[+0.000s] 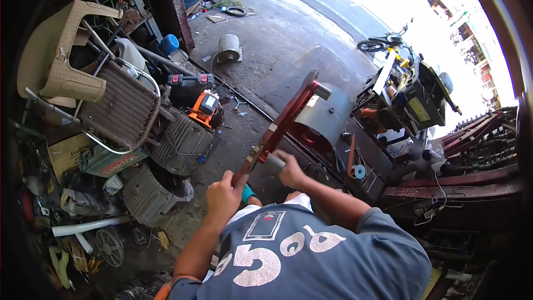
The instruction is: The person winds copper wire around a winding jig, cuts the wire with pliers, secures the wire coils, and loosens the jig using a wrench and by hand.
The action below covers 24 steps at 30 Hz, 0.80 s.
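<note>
A long red metal bar (283,120) slants up and away in front of my body, with a grey cylinder sticking out near each end. My left hand (223,199) is closed round the bar's near end, beside a brass-coloured fitting (254,154). At the near grey cylinder (271,165), my right hand (291,171) is curled closed against its outer end; the fingertips are partly hidden. Just beyond the bar stands a grey rounded metal housing (327,114), reddish inside.
On the left are a woven chair (119,103), a beige plastic stool (75,50), finned motor casings (180,141) and an orange tool (205,108). A grey motor (228,48) sits on the concrete ahead. To the right are a spool (360,171), a cluttered black crate (419,105) and a motorcycle (388,41).
</note>
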{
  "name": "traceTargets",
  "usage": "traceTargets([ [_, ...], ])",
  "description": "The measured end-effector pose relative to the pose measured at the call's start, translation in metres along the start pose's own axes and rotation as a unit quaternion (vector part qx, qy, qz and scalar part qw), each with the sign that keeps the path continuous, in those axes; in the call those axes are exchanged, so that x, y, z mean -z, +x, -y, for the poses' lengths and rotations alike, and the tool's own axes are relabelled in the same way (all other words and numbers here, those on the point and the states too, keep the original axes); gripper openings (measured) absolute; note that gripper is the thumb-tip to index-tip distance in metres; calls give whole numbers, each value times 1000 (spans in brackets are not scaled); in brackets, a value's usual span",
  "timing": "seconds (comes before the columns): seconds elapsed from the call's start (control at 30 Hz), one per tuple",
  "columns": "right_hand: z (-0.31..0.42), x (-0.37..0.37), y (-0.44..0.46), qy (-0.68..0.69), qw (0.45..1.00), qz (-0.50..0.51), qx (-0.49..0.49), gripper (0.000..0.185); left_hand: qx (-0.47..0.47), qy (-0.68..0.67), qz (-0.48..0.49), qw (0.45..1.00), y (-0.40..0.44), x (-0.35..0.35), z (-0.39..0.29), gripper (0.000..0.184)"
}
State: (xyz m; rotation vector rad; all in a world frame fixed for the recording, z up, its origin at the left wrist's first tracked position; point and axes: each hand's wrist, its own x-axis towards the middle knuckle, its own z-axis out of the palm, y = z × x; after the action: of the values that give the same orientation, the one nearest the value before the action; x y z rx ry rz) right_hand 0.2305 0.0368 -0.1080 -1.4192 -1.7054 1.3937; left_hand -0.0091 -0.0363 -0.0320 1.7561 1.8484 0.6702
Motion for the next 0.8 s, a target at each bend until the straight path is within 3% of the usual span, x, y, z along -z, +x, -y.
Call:
traceTargets([
  [0.07,7,-43,-16,61,995,-24,73,16,22,20,5,1000,6,-30,13,44],
  [0.17,5,-47,-21,-93,994,50,23,26,26,58,20,998,13,-40,15,46],
  [0.27,16,-42,-19,-139,987,77,1,27,15,93,35,995,13,-48,15,46],
  [0.33,37,-25,-19,-165,981,95,37,27,-3,96,43,994,12,-48,19,47],
  [0.43,86,45,-8,-154,984,52,73,28,-15,97,62,993,2,-36,21,47],
  [0.5,71,113,21,-144,986,-32,83,27,-23,93,76,993,-8,-20,19,46],
  [0.53,89,149,26,-94,993,-43,-49,30,-26,88,80,993,-15,-13,19,45],
  [0.57,85,182,34,-93,994,-50,-8,30,-29,83,82,993,-21,-6,17,45],
  [0.63,80,236,48,-140,977,-158,4,32,-40,65,81,994,-31,7,11,42],
  [0.7,87,282,51,-85,974,-212,-4,33,-45,48,79,995,-42,16,5,40],
  [0.8,85,313,56,-54,970,-234,-32,35,-50,23,78,995,-53,30,-5,37],
])
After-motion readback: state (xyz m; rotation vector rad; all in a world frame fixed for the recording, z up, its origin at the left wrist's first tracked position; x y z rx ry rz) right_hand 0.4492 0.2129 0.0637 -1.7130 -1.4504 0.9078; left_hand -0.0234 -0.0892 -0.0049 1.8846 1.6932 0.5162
